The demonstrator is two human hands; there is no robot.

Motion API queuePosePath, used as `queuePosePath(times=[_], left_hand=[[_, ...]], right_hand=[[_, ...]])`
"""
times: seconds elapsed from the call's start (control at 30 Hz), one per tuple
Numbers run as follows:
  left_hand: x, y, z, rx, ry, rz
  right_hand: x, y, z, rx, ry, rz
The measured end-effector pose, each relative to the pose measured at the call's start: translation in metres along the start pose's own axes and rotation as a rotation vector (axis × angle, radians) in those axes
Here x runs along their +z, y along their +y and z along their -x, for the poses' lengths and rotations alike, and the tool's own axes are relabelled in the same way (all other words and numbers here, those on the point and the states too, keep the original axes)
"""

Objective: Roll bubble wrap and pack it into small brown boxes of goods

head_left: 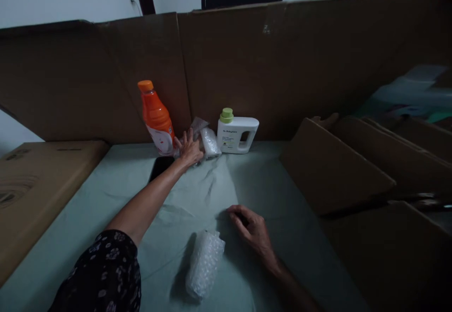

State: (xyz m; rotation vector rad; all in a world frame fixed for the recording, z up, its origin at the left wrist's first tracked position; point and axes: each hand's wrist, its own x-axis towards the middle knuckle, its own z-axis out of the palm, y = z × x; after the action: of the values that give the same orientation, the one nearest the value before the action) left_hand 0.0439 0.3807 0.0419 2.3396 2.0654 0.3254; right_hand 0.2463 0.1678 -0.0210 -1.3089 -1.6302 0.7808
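Packing station: cardboard boxes (339,166), bubble wrap (205,265)

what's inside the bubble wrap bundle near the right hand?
Cannot tell: the bubble wrap bundle is rolled shut and its layers hide the contents. It lies on the green cloth, just left of the right hand.

A white jug (236,135), a phone (161,166) and cardboard boxes (339,168) sit around.

cloth-covered table (282,199) with bottles, bubble-wrap
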Motion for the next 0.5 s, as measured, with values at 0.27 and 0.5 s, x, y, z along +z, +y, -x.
queuePosePath(times=[0.27, 0.5], left_hand=[[-0.029, -0.024, 0.064, 0.135, 0.298, 0.181], [-0.020, -0.024, 0.255, 0.288, -0.263, 0.399]], right_hand=[[0.002, -0.002, 0.000, 0.062, 0.003, 0.002], [0.002, -0.007, 0.000, 0.083, 0.000, 0.028]])
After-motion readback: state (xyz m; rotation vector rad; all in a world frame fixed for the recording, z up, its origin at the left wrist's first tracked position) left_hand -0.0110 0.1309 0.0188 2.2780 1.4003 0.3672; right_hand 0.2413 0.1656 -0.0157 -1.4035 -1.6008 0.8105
